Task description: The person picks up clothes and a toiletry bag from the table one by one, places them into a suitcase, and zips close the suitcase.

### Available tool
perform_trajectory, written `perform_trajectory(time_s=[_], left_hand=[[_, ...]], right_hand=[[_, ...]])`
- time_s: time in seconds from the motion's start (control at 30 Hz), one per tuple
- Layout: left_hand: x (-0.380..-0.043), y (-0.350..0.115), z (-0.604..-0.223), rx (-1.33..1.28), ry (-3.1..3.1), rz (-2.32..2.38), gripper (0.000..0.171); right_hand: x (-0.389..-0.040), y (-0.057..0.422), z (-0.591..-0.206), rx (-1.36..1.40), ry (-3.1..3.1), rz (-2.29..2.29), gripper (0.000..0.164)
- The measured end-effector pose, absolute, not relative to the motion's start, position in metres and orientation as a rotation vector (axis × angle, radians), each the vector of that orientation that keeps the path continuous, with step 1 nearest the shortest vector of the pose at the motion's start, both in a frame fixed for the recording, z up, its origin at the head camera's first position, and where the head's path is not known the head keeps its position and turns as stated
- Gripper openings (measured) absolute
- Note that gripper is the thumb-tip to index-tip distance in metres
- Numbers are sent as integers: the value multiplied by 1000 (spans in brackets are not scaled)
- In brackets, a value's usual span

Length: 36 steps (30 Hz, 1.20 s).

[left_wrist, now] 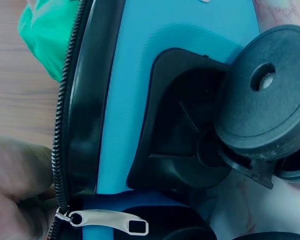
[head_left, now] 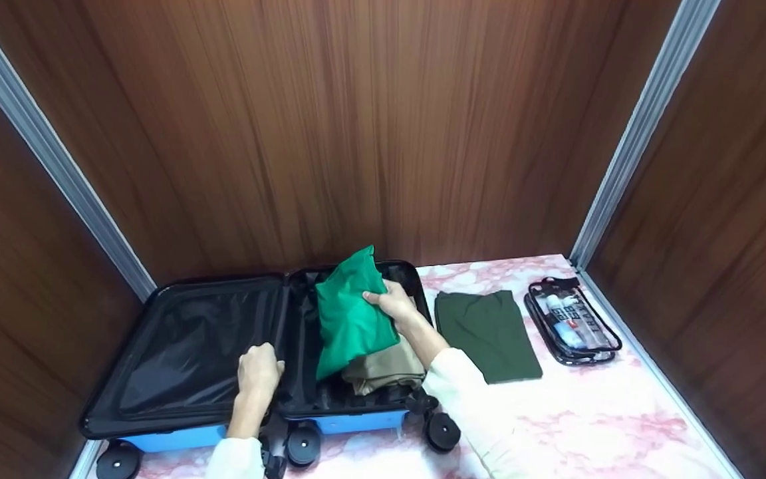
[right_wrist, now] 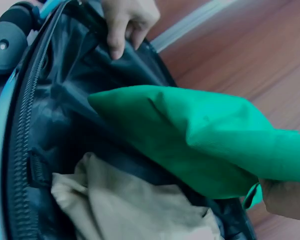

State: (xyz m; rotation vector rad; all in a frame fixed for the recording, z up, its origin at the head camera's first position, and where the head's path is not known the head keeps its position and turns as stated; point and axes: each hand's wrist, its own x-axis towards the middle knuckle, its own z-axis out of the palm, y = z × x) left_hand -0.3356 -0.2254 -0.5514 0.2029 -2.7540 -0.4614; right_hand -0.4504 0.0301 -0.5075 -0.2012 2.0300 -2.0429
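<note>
My right hand [head_left: 393,303] grips a puffy green cloth bag [head_left: 355,316] by its right side, thumb on top. The bag is tilted above the right half of an open suitcase [head_left: 190,352]. Below it, folded beige clothing [head_left: 388,364] lies in that half; the right wrist view shows this beige cloth [right_wrist: 125,200] close up, under the bag [right_wrist: 189,135]. Over the suitcase's middle, beside the hinge, is my left hand [head_left: 260,369], its fingers loosely curled with nothing seen in them. The right wrist view shows this left hand [right_wrist: 130,20] above the black lining.
A folded dark green garment [head_left: 488,336] lies on the pink marbled surface right of the suitcase. Farther right is a clear, black-edged toiletry bag [head_left: 572,322] with bottles inside. Suitcase wheels [head_left: 303,444] jut toward me. Wooden walls [head_left: 383,133] enclose the back and sides.
</note>
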Motion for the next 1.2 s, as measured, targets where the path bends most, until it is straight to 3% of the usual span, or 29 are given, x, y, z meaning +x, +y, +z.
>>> perform_trajectory(time_s=[0.47, 0.73, 1.03, 1.2], left_hand=[[-331, -224, -555, 184, -2751, -470, 16], [-334, -222, -553, 196, -2769, -463, 16], [-334, -222, -552, 206, -2786, -488, 15], [-334, -222, -549, 207, -2790, -474, 16]], right_hand=[[-460, 69, -558, 97, 2033, -2029, 41], [-457, 74, -556, 137, 2194, -1908, 44], [-447, 77, -547, 112, 2593, -1674, 69], [-442, 78, -534, 64, 2739, -1584, 66]])
